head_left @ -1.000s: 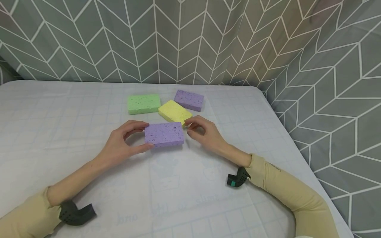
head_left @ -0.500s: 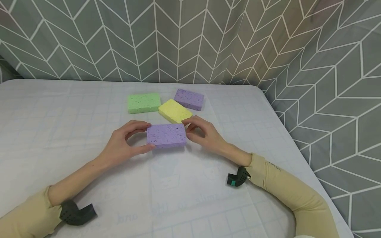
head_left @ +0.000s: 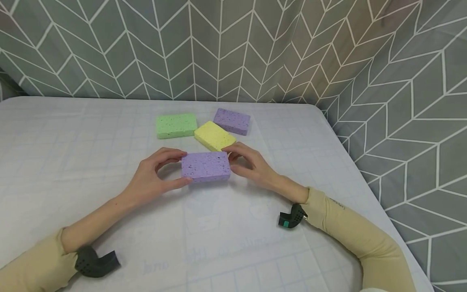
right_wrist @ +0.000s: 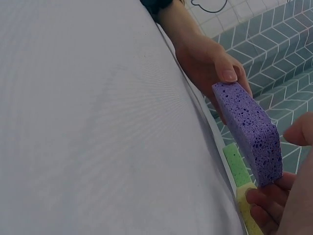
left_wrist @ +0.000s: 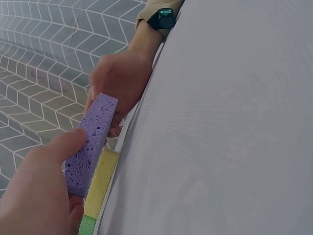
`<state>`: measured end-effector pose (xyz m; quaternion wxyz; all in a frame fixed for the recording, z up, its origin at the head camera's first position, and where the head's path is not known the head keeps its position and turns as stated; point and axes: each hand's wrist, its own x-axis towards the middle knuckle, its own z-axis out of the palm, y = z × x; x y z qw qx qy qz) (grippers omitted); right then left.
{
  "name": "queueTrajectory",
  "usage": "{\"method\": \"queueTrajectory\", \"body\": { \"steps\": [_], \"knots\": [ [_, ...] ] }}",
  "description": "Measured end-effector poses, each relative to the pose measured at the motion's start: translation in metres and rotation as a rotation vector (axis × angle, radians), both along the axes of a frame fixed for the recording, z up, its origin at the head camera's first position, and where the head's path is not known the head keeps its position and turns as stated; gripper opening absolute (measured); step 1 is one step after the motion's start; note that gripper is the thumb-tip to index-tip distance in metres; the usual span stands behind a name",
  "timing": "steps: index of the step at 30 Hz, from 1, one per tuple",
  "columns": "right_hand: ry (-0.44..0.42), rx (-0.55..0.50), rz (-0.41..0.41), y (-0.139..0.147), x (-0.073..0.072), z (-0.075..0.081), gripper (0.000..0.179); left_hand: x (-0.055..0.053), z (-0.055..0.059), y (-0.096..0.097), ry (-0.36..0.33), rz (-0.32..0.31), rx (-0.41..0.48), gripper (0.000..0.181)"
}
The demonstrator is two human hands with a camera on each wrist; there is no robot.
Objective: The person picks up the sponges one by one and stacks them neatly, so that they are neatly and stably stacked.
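Purple sponge [head_left: 206, 167] is held over the white table [head_left: 233, 259], the left hand's [head_left: 146, 177] thumb and fingers pinching its nine-o'clock end. Its long axis runs toward three o'clock, where the right hand [head_left: 258, 167] is just beside, thumb and fingers apart; whether it touches, I cannot tell.

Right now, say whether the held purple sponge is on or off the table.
Off: the left hand holds the purple sponge raised; in the left wrist view, the yellow sponge shows between it and the table.
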<state>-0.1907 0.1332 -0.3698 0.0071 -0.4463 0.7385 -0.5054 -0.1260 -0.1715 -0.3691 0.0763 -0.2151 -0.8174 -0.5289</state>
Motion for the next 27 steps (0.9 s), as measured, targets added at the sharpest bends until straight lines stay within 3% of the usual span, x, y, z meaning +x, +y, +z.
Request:
{"method": "queueTrajectory", "body": {
  "steps": [11,18,27],
  "knots": [
    [0.013,0.039,-0.002,-0.0001,0.0019,-0.0001,0.061,0.0008,-0.0004,0.0002,0.002,0.001,0.007,0.062],
    [-0.018,0.113,-0.041,0.0002,0.0040,0.0022,0.062,0.0011,-0.0015,-0.0004,-0.019,0.022,-0.052,0.061],
    [-0.024,0.146,-0.032,-0.0007,0.0042,0.0028,0.062,0.0011,-0.0014,-0.0009,-0.059,0.036,-0.096,0.061]
  ]
}}
